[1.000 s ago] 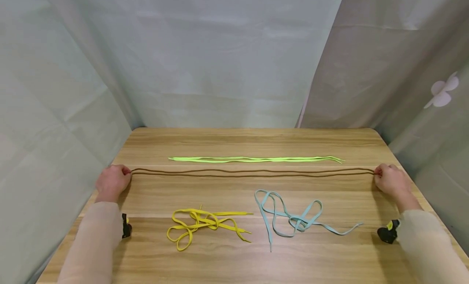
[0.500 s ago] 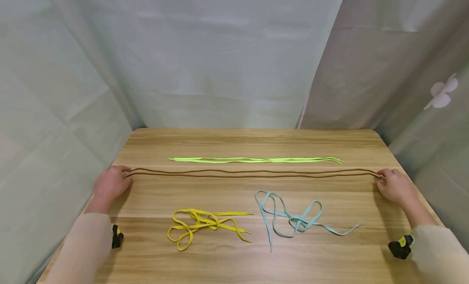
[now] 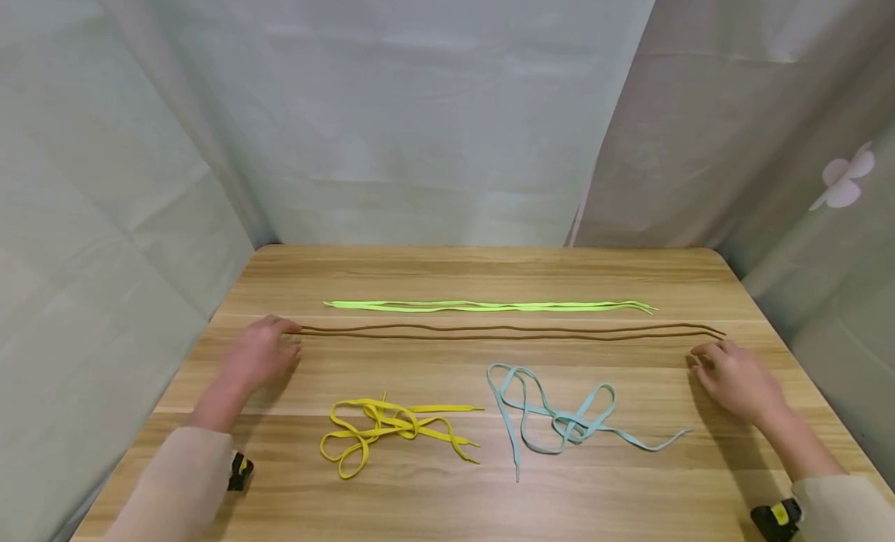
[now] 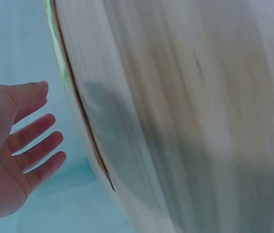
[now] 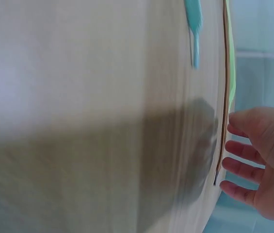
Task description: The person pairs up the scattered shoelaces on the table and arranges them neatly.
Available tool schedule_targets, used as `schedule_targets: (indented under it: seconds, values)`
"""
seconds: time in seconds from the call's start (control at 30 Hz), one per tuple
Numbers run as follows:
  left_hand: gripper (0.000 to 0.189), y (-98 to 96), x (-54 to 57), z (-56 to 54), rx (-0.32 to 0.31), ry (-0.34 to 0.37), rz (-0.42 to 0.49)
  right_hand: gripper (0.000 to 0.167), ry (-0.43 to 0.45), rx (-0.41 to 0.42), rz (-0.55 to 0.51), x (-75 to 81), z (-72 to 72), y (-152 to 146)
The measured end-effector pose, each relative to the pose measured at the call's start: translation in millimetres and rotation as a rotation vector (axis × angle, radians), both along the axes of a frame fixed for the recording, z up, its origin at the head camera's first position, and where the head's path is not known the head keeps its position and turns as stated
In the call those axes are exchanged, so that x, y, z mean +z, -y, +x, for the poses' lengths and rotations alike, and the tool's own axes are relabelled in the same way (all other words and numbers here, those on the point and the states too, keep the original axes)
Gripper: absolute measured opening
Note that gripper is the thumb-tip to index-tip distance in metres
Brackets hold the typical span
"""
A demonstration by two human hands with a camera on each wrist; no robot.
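Observation:
A brown shoelace, doubled into two near-parallel strands, lies stretched across the table. Over its left end is my left hand; the left wrist view shows the fingers parted and holding nothing. My right hand hovers just in front of the lace's right end. In the right wrist view its fingers are loosely bent with nothing between them. Behind the brown lace, a neon green shoelace lies straight, also doubled. The lace's left tip is hidden by my left hand in the head view.
Nearer the front lie a tangled yellow shoelace at left and a loosely looped light blue shoelace at right. The wooden table is bounded by grey-white curtains at the back and sides.
Both hands have let go of the brown shoelace's ends. The left hand has moved right, and the right hand has drawn back toward the front and slightly left. The laces stay in place.

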State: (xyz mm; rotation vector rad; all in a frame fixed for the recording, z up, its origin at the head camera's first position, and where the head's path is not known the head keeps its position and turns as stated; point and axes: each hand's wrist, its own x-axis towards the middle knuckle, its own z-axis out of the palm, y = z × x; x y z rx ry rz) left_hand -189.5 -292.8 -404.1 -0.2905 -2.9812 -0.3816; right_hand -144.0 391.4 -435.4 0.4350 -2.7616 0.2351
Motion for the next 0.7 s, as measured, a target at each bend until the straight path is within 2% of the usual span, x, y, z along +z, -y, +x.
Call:
schedule_targets:
  seconds: [0.23,0.4,0.7]
  values:
    - [0.031,-33.6,-4.4,4.5,-0.134,-0.093,0.001,0.027,-0.040,0.088,0.003,-7.8,10.1,28.9]
    - [0.035,-57.7,-7.3,6.6,-0.217,-0.159,-0.018,0.030,-0.061,0.133,0.002,-6.9,17.6,45.5]
    - [0.034,-92.0,-11.4,16.0,-0.335,-0.217,-0.032,0.028,0.020,0.195,0.032,-2.2,39.4,63.5]
